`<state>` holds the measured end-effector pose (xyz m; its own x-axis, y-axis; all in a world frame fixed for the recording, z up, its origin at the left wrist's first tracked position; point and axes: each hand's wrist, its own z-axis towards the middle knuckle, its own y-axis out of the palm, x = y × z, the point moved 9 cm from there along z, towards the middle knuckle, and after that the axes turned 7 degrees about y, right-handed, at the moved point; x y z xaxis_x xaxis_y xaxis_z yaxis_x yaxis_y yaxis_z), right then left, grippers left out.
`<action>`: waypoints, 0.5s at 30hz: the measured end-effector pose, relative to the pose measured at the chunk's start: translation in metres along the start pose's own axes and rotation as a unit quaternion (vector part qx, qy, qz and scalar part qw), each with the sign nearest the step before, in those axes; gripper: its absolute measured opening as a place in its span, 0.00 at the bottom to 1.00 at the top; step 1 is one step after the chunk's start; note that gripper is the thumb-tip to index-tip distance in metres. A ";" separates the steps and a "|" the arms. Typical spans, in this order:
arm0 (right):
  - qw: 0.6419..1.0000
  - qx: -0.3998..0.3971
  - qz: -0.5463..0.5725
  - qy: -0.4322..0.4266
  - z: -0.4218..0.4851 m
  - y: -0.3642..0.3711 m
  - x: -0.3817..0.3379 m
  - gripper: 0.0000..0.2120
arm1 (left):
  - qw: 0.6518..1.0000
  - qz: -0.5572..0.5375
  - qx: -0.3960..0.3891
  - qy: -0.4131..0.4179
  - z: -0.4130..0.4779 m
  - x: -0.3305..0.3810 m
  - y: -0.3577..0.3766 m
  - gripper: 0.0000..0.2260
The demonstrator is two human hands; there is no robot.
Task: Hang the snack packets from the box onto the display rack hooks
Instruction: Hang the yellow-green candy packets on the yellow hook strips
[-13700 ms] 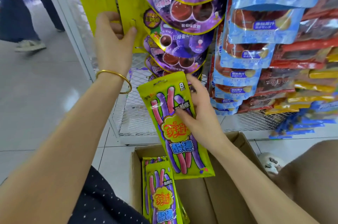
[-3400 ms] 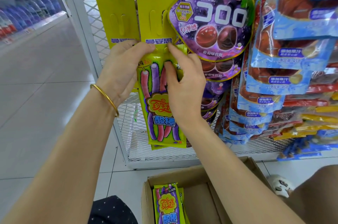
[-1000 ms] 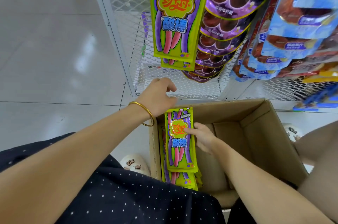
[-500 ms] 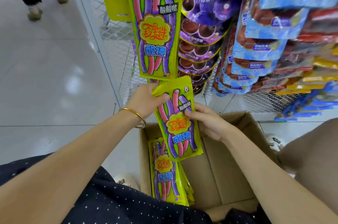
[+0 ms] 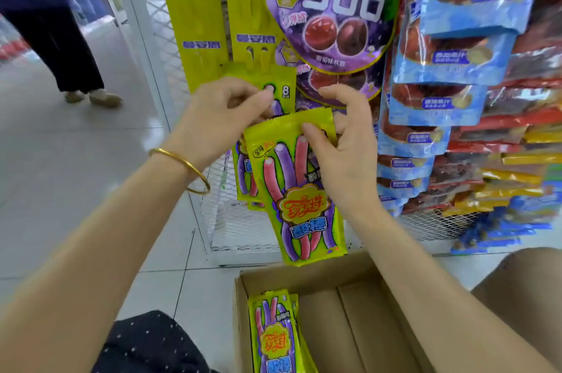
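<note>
**One held packet [image 5: 299, 199] up at the rack [image 5: 240, 229]**

Pale glossy tiles make the floor [image 5: 76, 190], which runs far left into a shop aisle where one bystander [image 5: 57, 38] stands in dark trousers. The rack is white wire mesh standing on that floor, just beyond one open cardboard box [image 5: 359, 296] at near centre.

Two hands work in front of the mesh. The right hand [image 5: 343, 159] pinches the held packet at its top right corner, thumb on the front and fingers curled behind. The packet hangs in the air above the box, overlapping the hung packets [image 5: 278, 83] behind it. At least two of those show, their edges offset.

The left hand [image 5: 216, 120] wears one gold bangle [image 5: 182, 164] at the wrist. Its fingers are curled, with the thumb tip against the upper front of the hung packets. I cannot tell whether it pinches anything.

Two yellow strips [image 5: 191, 13] hang on the mesh, far left. Right of them overlap purple bags [image 5: 334, 13], then blue pouches [image 5: 453, 56]; neither stack can be counted. The boxed packets [image 5: 273, 339] stand against the box's left wall, at least two.
</note>
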<state>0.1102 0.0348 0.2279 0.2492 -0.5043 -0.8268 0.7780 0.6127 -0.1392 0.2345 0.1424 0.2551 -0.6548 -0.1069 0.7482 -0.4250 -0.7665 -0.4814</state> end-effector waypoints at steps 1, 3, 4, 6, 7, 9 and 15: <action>1.000 0.008 -0.011 -0.028 0.008 0.000 -0.014 0.21 | 0.999 -0.005 0.046 0.023 0.013 0.010 -0.019 0.06; 0.996 0.014 -0.050 -0.073 0.023 0.003 -0.036 0.18 | 0.990 0.008 0.125 0.061 0.035 0.027 -0.049 0.04; 0.993 0.012 -0.066 -0.093 0.031 0.006 -0.046 0.13 | 0.985 0.017 0.152 0.074 0.044 0.033 -0.059 0.05; 0.991 0.014 -0.069 -0.117 0.047 0.012 -0.060 0.07 | 0.976 0.028 0.192 0.094 0.061 0.042 -0.070 0.10; 0.991 0.018 -0.060 -0.117 0.055 0.014 -0.065 0.07 | 0.973 0.030 0.205 0.102 0.067 0.044 -0.073 0.13; 0.993 0.015 -0.045 -0.104 0.072 0.021 -0.069 0.08 | 0.972 0.027 0.215 0.094 0.080 0.042 -0.073 0.16; 0.997 -0.007 -0.031 -0.072 0.093 0.037 -0.059 0.10 | 0.985 0.025 0.151 0.082 0.098 0.041 -0.064 0.17</action>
<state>0.1777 0.0306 0.3223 0.2818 -0.6239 -0.7290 0.7863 0.5856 -0.1972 0.2961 0.1254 0.3610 -0.7731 -0.0646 0.6310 -0.2009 -0.9187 -0.3402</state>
